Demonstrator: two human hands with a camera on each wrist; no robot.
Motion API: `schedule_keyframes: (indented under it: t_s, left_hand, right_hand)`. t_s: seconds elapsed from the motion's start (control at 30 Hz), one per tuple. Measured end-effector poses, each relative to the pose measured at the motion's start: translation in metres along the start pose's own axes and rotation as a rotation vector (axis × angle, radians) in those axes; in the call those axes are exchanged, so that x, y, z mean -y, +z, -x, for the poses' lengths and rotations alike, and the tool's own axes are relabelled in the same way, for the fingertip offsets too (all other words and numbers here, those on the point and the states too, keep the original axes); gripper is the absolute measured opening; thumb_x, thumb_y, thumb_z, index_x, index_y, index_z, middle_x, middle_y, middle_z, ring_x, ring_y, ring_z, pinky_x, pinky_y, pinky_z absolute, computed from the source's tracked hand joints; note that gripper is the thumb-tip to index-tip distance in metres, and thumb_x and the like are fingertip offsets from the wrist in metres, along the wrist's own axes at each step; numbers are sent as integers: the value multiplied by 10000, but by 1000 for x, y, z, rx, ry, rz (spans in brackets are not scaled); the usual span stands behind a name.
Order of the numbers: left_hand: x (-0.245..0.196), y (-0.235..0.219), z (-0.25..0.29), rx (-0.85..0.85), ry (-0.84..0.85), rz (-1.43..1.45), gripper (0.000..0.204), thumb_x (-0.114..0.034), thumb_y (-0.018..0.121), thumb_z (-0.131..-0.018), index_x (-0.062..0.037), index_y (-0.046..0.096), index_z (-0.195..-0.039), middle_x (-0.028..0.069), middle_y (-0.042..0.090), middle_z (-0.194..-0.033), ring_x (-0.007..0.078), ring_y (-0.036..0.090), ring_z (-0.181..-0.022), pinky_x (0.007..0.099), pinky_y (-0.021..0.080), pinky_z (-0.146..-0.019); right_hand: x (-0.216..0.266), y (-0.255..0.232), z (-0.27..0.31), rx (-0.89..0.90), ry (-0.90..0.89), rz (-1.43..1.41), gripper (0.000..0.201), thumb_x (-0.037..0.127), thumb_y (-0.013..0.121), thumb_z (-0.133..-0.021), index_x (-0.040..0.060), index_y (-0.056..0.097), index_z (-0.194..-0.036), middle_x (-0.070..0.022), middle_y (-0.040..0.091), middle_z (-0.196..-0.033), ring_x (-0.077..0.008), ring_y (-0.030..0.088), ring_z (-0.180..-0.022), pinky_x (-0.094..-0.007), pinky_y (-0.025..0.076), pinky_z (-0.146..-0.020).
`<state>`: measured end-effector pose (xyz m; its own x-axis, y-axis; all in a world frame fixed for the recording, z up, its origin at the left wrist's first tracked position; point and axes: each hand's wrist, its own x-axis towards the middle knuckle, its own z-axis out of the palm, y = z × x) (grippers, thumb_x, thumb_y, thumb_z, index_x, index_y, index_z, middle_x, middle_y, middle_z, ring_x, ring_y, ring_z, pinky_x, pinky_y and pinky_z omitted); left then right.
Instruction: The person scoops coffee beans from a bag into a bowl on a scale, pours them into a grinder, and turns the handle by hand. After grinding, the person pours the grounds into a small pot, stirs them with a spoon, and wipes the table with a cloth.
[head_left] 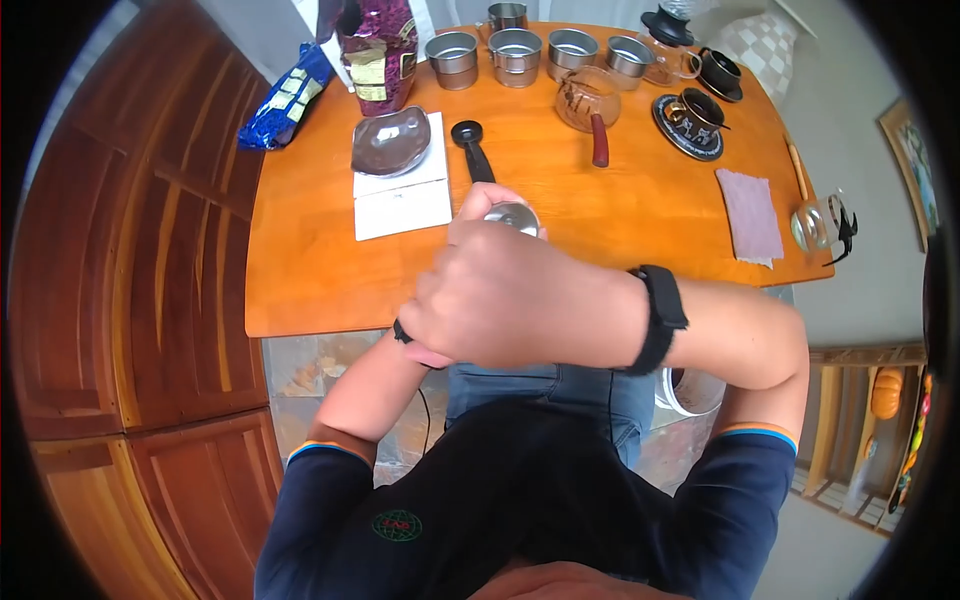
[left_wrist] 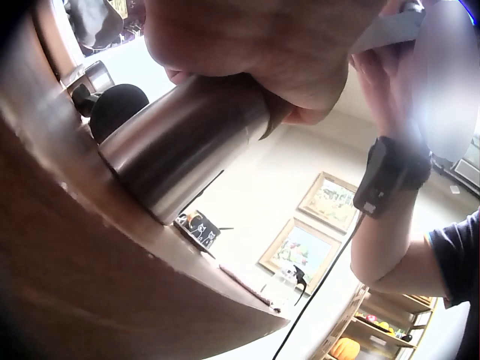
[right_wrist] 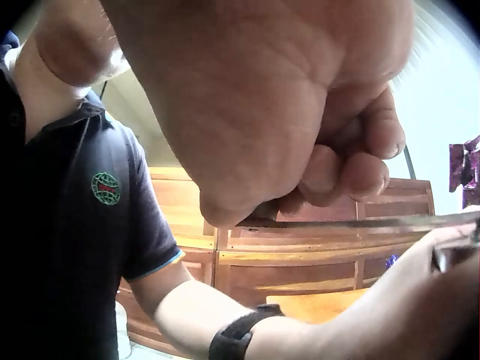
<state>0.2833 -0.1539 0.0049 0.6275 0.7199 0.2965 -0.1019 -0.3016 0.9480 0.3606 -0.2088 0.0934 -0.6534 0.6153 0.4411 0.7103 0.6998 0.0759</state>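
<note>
A metal cylinder that looks like a hand coffee grinder (left_wrist: 187, 146) is tilted low over the table edge in the left wrist view. My left hand (left_wrist: 262, 37) grips its upper part. In the head view the grinder's round silver end (head_left: 514, 217) shows past my hands. My right hand (head_left: 510, 295) crosses in front of the left, its fingers curled. In the right wrist view these fingers hold the end of a thin flat metal bar, the crank (right_wrist: 367, 222), which runs toward the left hand (right_wrist: 420, 300). Most of the grinder's body is hidden in the head view.
Ahead on the wooden table (head_left: 330, 290) lie a black scoop (head_left: 478, 160) and a white scale (head_left: 405, 210) bearing a dark bowl (head_left: 390, 143). Steel cups (head_left: 515, 60), a red-handled glass pot (head_left: 590, 105), a cup (head_left: 697, 115) and a pink cloth (head_left: 752, 215) stand or lie farther off.
</note>
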Motion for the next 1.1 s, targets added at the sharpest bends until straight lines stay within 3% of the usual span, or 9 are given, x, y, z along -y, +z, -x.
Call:
schedule_keyframes:
  t_s: [0.13, 0.23, 0.4, 0.5, 0.53, 0.57, 0.63, 0.83, 1.1]
  left_hand:
    - [-7, -9, -1, 62, -87, 56, 326, -103, 736, -846, -61, 543, -1106, 54, 626, -974, 146, 641, -902, 302, 520, -816]
    - [29, -14, -4, 126, -61, 262, 506, 62, 693, -831, -78, 446, -1250, 86, 627, -1094, 152, 628, -978, 292, 520, -827]
    - [85, -9, -2, 30, 358, -398, 460, -130, 795, -806, -42, 583, -1205, 85, 673, -1108, 193, 661, -984, 330, 516, -859]
    - [32, -9, -9, 2, 311, -249, 541, -174, 846, -748, -6, 600, -1199, 116, 693, -1078, 228, 675, -966, 360, 530, -838]
    - [20, -6, -12, -68, 337, -240, 509, -159, 859, -705, 12, 618, -1120, 129, 703, -1008, 213, 683, -926, 349, 536, -801]
    - [19, -5, -12, -71, 337, -240, 509, -159, 859, -705, 12, 618, -1120, 129, 703, -1008, 213, 683, -926, 349, 536, -801]
    - [18, -4, -10, -41, 145, -68, 387, -20, 785, -723, -7, 603, -1064, 103, 691, -977, 159, 671, -900, 300, 532, -807]
    - [18, -1, -10, -14, 183, 20, 367, 47, 686, -799, -41, 452, -1067, 65, 624, -903, 122, 622, -804, 283, 530, -722]
    - [16, -2, -10, 7, 105, 70, 347, 69, 669, -802, -53, 439, -1032, 69, 622, -905, 103, 615, -792, 251, 522, -687]
  right_hand:
    - [-9, 2, -14, -56, -20, -50, 386, 453, 680, -800, 91, 617, -681, -52, 617, -575, -220, 637, -528, -359, 476, -550]
    - [-15, 25, -23, 11, 76, -41, 399, 467, 667, -817, 82, 635, -716, -50, 619, -581, -225, 645, -549, -365, 481, -544]
    - [-55, 18, -43, 6, -11, 124, 394, 470, 616, -887, 82, 656, -835, -62, 648, -642, -229, 674, -641, -362, 498, -566]
    - [-68, 12, -48, 116, 55, 182, 387, 459, 577, -931, 80, 654, -923, -80, 671, -706, -238, 691, -720, -370, 512, -594]
    - [-74, 14, -47, 109, 91, 136, 388, 456, 574, -934, 77, 654, -934, -83, 674, -710, -250, 695, -732, -375, 515, -605]
    - [-80, 15, -46, 103, 128, 91, 388, 453, 570, -937, 74, 655, -946, -87, 677, -713, -262, 699, -744, -380, 518, -616]
    - [-92, 12, -40, 56, 114, 115, 392, 451, 562, -943, 70, 654, -955, -112, 679, -723, -297, 698, -766, -390, 521, -629]
    - [-126, 8, -10, 45, 291, 151, 405, 459, 536, -961, 68, 621, -894, -144, 659, -718, -336, 674, -748, -423, 512, -631]
    - [-132, 0, 22, 153, 522, 109, 475, 547, 485, -965, 100, 615, -870, -132, 657, -681, -349, 658, -674, -461, 506, -596]
